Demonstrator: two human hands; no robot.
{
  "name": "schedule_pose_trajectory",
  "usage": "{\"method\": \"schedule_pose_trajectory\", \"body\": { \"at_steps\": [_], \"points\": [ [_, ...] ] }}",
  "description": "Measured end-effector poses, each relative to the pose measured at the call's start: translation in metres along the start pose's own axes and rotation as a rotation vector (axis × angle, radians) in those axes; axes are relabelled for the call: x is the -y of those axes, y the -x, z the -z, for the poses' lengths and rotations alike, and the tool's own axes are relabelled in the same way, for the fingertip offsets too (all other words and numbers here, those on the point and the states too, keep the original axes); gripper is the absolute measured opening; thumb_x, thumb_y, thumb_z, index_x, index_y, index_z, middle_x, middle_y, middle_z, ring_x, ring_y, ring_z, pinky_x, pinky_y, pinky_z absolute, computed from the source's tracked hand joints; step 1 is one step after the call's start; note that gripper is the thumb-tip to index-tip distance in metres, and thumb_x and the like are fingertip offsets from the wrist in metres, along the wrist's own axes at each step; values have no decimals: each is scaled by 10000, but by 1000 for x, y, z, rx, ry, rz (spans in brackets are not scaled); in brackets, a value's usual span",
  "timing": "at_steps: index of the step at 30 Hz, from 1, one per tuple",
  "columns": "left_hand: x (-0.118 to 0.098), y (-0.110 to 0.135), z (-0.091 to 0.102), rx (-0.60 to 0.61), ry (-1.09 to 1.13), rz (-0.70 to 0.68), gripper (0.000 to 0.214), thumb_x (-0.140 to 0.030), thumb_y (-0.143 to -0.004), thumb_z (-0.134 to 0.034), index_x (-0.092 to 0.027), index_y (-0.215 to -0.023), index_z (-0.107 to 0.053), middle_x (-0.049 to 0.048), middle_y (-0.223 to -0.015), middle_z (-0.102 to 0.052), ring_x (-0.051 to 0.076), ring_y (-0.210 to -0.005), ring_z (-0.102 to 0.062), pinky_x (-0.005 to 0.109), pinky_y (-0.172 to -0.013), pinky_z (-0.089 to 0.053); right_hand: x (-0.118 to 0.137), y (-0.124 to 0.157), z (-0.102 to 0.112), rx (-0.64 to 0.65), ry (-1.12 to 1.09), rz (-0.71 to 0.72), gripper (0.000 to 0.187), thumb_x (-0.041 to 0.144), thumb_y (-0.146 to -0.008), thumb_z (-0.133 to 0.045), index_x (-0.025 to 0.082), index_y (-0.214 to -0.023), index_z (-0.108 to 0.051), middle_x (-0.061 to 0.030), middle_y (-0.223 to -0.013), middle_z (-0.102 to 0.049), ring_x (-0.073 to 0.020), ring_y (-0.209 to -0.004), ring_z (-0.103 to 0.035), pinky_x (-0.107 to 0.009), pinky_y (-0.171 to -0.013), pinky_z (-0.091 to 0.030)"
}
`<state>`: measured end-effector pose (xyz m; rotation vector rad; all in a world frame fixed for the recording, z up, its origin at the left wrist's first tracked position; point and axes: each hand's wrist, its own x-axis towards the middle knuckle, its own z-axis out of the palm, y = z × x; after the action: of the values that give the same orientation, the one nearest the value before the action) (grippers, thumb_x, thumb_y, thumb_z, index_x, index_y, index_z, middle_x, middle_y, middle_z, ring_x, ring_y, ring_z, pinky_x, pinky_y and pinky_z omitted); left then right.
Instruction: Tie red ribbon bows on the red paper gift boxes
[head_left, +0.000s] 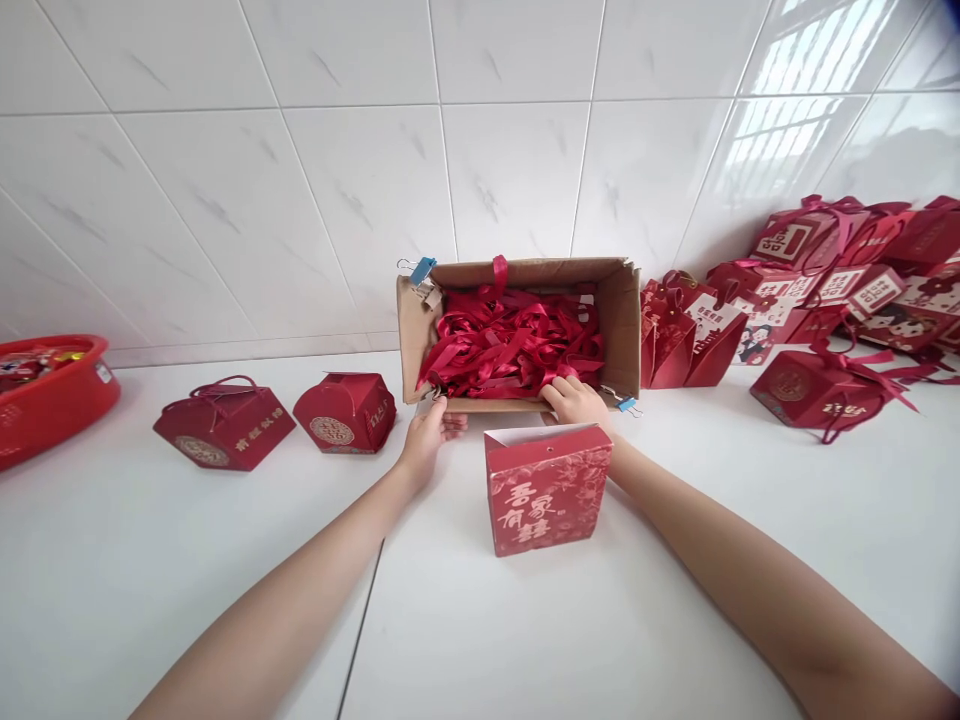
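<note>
A cardboard box (622, 320) full of red ribbons (514, 345) stands at the back of the white table, against the tiled wall. My left hand (427, 435) grips the box's front edge near its left corner, fingers curled. My right hand (574, 400) reaches over the front edge into the ribbons, its fingers bent down on them. An open red gift box (546, 490) with white characters stands upright just in front of the cardboard box, between my forearms.
Two closed red gift boxes (225, 428) (346, 412) lie to the left. A red plastic basin (52, 400) sits at the far left edge. Several finished red gift bags with ribbon handles (825, 300) are piled at the right. Blue binder clips (421, 270) hold the carton's corners.
</note>
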<state>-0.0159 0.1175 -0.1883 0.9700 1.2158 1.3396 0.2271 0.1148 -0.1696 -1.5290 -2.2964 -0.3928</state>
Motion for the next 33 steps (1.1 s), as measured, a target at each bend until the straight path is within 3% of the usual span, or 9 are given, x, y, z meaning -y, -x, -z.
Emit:
{"method": "schedule_pose_trajectory", "body": {
  "at_steps": [4, 8, 12, 16, 21, 26, 30, 33],
  "points": [
    [0, 0, -1, -21, -21, 7, 336, -430, -780, -592, -115, -668, -617, 73, -665, -679, 149, -607, -622, 283, -656, -498, 2, 0, 0, 9, -10, 1, 278, 420, -881, -545, 167, -960, -627, -102, -1002, -631, -245, -963, -524, -326, -793, -385],
    [0, 1, -2, -19, -45, -7, 339, -437, -765, -590, -114, -662, -617, 71, -668, -678, 152, -619, -619, 287, -666, -502, 5, -1, 2, 26, -6, -35, 448, 550, -919, -416, 175, -972, -655, -117, -1029, -628, -255, -998, -535, -342, -822, -406],
    [3, 0, -1, -9, -91, -31, 353, -466, -734, -602, -120, -663, -612, 84, -689, -689, 171, -633, -623, 305, -662, -509, 5, -3, 2, 100, -12, -86, 510, 583, -933, -344, 198, -1082, -645, -119, -1078, -632, -255, -1024, -552, -343, -823, -426],
    [5, 0, 1, -2, -161, -57, 366, -480, -737, -577, -122, -668, -615, 107, -722, -706, 188, -655, -634, 316, -677, -513, 4, -4, 4, 145, 10, -23, 526, 583, -930, -352, 239, -1274, -552, -125, -1143, -619, -275, -1049, -553, -364, -815, -428],
    [3, 8, -1, 11, -292, -93, 385, -478, -765, -528, -134, -628, -636, 108, -718, -713, 199, -644, -627, 307, -659, -486, 3, -8, 12, 203, 11, 18, 481, 532, -952, -350, 224, -1068, -700, -122, -1024, -672, -265, -985, -583, -353, -808, -401],
    [-2, 19, -5, 47, -432, -148, 368, -441, -758, -561, -155, -546, -655, 79, -653, -697, 204, -672, -597, 286, -659, -433, 1, -9, 11, 105, -14, 11, 515, 427, -979, -350, 156, -783, -741, -103, -800, -698, -208, -821, -606, -319, -739, -380],
    [-4, 21, -5, 65, -481, -159, 407, -457, -775, -540, -153, -534, -662, 70, -625, -673, 191, -641, -572, 285, -652, -414, 0, -6, 4, -15, -23, 33, 425, 345, -961, -414, 160, -747, -731, -85, -761, -683, -194, -781, -590, -324, -729, -375],
    [-3, 20, -5, 73, -485, -156, 418, -463, -783, -526, -151, -539, -659, 71, -617, -664, 186, -631, -567, 283, -648, -416, -2, -3, -2, -177, -55, 48, 395, 356, -945, -433, 171, -731, -708, -85, -818, -676, -200, -804, -576, -332, -739, -388]
  ]
}}
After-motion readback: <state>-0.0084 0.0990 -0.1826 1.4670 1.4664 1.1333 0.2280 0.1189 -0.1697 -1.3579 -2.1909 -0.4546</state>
